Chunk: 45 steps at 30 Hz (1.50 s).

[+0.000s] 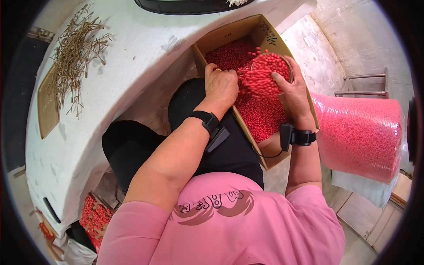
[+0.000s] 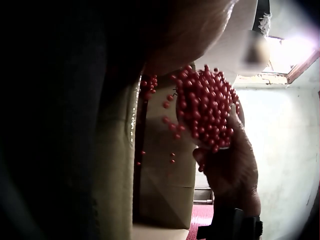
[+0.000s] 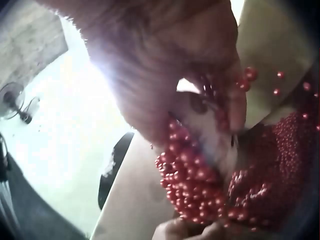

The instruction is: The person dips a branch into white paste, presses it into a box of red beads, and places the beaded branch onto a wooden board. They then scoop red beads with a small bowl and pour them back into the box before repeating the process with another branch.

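Note:
My right hand [image 1: 295,86] grips a round, thin-rimmed bowl [image 1: 290,73] heaped with small red beads [image 1: 269,66], thumb over its near side. The bowl is tipped over a cardboard box [image 1: 270,33], and beads blur and scatter from its edge in the left wrist view. More red beads [image 1: 260,117] cover the inside of the box. My left hand [image 1: 221,86] has its fingers curled at the box's left wall, close beside the spilling beads. I cannot tell what its fingers hold. Part of it looms dark at the top of the left wrist view.
Dry, thin stems [image 1: 79,57] lie on the white-covered table [image 1: 132,57] at left, with a cardboard piece [image 1: 47,104] under them. A plastic-wrapped bundle of red beads [image 1: 362,137] stands right of the box. Lower left, more red pieces [image 1: 95,216] lie on a board.

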Motion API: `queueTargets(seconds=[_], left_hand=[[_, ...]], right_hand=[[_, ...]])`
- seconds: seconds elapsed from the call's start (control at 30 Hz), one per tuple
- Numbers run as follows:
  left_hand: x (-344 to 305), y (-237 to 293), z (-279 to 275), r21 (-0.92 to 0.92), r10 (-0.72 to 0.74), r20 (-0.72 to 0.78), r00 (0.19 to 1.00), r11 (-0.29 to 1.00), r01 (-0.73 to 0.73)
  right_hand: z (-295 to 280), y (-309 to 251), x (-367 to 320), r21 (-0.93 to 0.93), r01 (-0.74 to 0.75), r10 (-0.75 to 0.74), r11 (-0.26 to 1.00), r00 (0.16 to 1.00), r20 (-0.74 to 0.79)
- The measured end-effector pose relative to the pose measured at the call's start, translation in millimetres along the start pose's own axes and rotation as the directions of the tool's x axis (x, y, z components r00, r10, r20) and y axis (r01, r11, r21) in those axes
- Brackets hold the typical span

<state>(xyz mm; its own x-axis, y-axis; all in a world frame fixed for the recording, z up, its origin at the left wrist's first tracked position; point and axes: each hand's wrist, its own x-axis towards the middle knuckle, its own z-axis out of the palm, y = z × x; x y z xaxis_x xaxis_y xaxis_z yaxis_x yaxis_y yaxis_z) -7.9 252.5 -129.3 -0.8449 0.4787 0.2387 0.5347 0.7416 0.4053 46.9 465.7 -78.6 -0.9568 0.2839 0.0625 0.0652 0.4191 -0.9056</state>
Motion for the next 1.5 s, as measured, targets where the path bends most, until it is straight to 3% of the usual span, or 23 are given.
queueTargets(seconds=[0.03, 0.07, 0.1, 0.23, 0.3, 0.4, 0.43, 0.47, 0.5, 0.53, 0.57, 0.63, 0.73, 0.8, 0.93, 1.0, 1.1, 1.2, 1.23, 1.33, 1.37, 1.47, 1.5], left_hand=[[-0.4, -0.6, -1.0, -0.005, 0.005, -0.006, 1.000, 1.000, -0.005], [-1.0, -0.9, -1.9, -0.011, 0.008, -0.012, 1.000, 1.000, -0.008], [-1.3, -1.3, -2.0, -0.017, 0.011, -0.018, 1.000, 1.000, -0.012], [-0.1, -2.5, 1.6, -0.010, 0.012, -0.032, 0.999, 1.000, -0.012], [2.0, -2.4, 6.3, -0.022, 0.004, -0.060, 0.998, 1.000, -0.006], [1.5, -2.2, 4.9, -0.059, 0.011, -0.068, 0.998, 0.998, -0.015], [2.0, -3.3, 5.6, -0.039, 0.015, -0.059, 0.998, 0.999, -0.017], [1.8, -4.6, 7.2, -0.019, 0.019, -0.049, 0.999, 1.000, -0.020], [1.3, -5.2, 8.6, -0.001, 0.026, -0.036, 0.999, 1.000, -0.027], [1.2, -5.6, 9.6, -0.009, 0.026, -0.045, 0.999, 1.000, -0.026], [1.6, -6.0, 10.5, -0.018, 0.025, -0.055, 0.998, 0.999, -0.026], [2.0, -5.8, 10.9, -0.023, 0.022, -0.065, 0.998, 0.999, -0.024], [1.7, -4.8, 9.7, -0.011, 0.018, -0.064, 0.998, 1.000, -0.019], [1.9, -4.7, 9.4, -0.001, 0.021, -0.073, 0.997, 1.000, -0.021], [2.5, -5.1, 10.3, 0.013, 0.030, -0.118, 0.993, 0.999, -0.029], [2.6, -4.7, 9.9, 0.009, 0.028, -0.119, 0.992, 1.000, -0.027], [2.2, -2.8, 8.0, 0.017, 0.019, -0.097, 0.995, 1.000, -0.017], [2.7, -1.0, 3.9, 0.005, -0.004, -0.056, 0.998, 1.000, 0.004], [2.9, -1.1, 3.0, 0.004, -0.004, -0.051, 0.999, 1.000, 0.004], [2.4, -0.9, 1.7, 0.001, -0.009, -0.037, 0.999, 1.000, 0.009], [2.3, -0.2, 1.1, -0.001, -0.015, -0.036, 0.999, 1.000, 0.015], [4.6, -3.1, 3.3, 0.008, -0.006, -0.062, 0.998, 1.000, 0.006], [4.0, -3.1, 5.1, 0.009, 0.004, -0.072, 0.997, 1.000, -0.003]], right_hand=[[8.0, -2.2, 3.5, -0.255, 0.174, -0.198, 0.951, 0.978, -0.072], [15.3, -5.3, 5.0, -0.500, 0.305, -0.398, 0.810, 0.913, -0.088], [21.2, -11.4, 3.6, -0.653, 0.269, -0.419, 0.708, 0.904, -0.081], [36.1, 57.4, 2.8, -0.764, -0.004, -0.072, 0.645, 0.995, -0.066], [46.6, 119.5, -9.2, -0.789, -0.128, 0.149, 0.601, 0.988, -0.047], [58.0, 201.1, -43.1, -0.752, -0.330, 0.566, 0.571, 0.822, 0.069], [62.7, 235.6, -58.2, -0.767, -0.348, 0.622, 0.539, 0.778, 0.084], [67.1, 267.2, -65.3, -0.728, -0.468, 0.752, 0.501, 0.652, 0.099], [71.1, 292.5, -67.7, -0.657, -0.549, 0.799, 0.517, 0.585, 0.141], [73.3, 293.0, -66.5, -0.581, -0.628, 0.836, 0.518, 0.516, 0.187], [73.2, 292.7, -68.4, -0.478, -0.698, 0.841, 0.533, 0.502, 0.203], [69.7, 233.9, -62.5, -0.251, -0.807, 0.842, 0.535, 0.484, 0.239], [40.9, 169.9, -35.5, -0.027, -0.857, 0.781, 0.515, 0.456, 0.427], [13.0, 161.7, -21.1, 0.056, -0.848, 0.721, 0.527, 0.481, 0.500], [-41.4, 87.8, -10.1, 0.141, -0.644, 0.512, 0.752, 0.705, 0.491], [-55.1, 52.7, -9.1, 0.206, -0.606, 0.478, 0.768, 0.757, 0.446], [-39.9, 2.4, -17.0, 0.482, -0.395, 0.294, 0.782, 0.916, 0.273], [-18.5, -30.2, -15.2, 0.461, -0.208, 0.166, 0.862, 0.977, 0.130], [-11.0, -28.2, -11.2, 0.343, -0.015, -0.009, 0.939, 0.998, 0.069], [3.4, -36.7, -3.3, -0.073, 0.187, -0.191, 0.980, 0.981, -0.045], [5.7, -36.2, -1.1, -0.332, 0.215, -0.263, 0.919, 0.959, -0.107], [10.6, 12.1, 9.4, -0.534, 0.206, -0.320, 0.820, 0.939, -0.129], [12.1, 37.4, 10.0, -0.589, 0.084, -0.191, 0.804, 0.974, -0.122]])
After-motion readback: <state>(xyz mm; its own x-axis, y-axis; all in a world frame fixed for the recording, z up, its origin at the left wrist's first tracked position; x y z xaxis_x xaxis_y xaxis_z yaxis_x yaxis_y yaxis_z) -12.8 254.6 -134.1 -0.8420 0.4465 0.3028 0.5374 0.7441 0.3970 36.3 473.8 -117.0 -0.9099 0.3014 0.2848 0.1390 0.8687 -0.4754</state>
